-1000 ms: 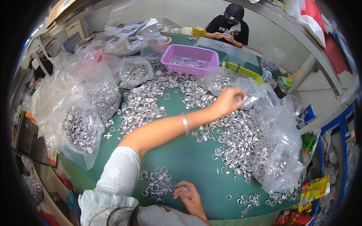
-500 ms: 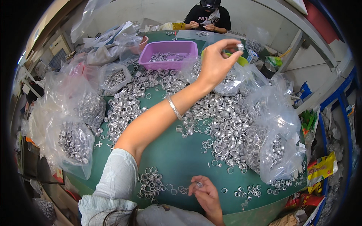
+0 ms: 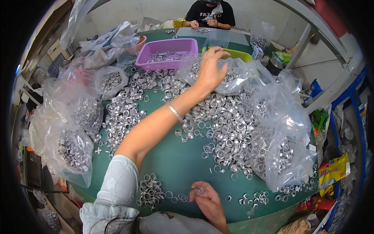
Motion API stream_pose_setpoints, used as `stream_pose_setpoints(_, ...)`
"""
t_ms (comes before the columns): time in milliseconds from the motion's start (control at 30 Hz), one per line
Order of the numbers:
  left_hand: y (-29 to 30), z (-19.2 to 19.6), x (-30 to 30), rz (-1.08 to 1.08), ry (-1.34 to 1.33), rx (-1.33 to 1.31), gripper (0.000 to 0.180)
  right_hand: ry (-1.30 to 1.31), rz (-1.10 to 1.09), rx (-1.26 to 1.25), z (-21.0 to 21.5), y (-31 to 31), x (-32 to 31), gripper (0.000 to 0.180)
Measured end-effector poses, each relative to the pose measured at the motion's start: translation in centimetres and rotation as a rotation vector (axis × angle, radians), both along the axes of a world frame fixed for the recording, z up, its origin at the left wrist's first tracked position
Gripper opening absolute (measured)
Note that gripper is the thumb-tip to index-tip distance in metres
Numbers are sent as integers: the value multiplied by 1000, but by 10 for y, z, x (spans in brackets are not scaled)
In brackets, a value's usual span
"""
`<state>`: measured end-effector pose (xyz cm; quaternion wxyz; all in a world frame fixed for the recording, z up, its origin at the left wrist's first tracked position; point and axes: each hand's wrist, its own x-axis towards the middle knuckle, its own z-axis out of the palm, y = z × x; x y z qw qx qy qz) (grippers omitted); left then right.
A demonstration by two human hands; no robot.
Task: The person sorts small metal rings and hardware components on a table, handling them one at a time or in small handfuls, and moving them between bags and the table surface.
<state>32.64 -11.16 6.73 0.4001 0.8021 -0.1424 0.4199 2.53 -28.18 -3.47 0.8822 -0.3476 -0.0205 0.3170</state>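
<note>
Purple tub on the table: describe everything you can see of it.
The purple tub is rectangular, open-topped and seemingly plastic, with rounded corners and a flared rim. It sits upright toward the far side of the green table, small silvery pieces scattered inside. Silvery rings crowd its near side; whether a clear bag touches it is unclear.

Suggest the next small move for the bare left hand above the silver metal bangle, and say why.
I would probably draw the bare left hand toward the bare right hand: its thumb stands apart from its fingers with nothing visible between them, out by the lime-green plastic tray, while the right hand holds a round silver-coloured metal ring closer to the body.
</note>
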Motion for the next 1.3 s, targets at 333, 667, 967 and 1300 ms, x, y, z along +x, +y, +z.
stream_pose_setpoints(333, 22, 21, -172, -211, 209, 134, 24, -127, -116, -120, -4, 8, -3, 37)
stream_pose_setpoints(667, 28, -17, -336, -567, 554, 193, 37, -462, -118, -407, 30, 19, -42, 29)
stream_pose_setpoints(967, 33, -39, -380, -636, 525, 44, 44, -952, -209, -833, 44, 29, -69, 23)
stream_pose_setpoints(1300, 33, -72, -409, -488, 800, -548, 25, -806, -184, -1070, 30, 11, -72, 30)
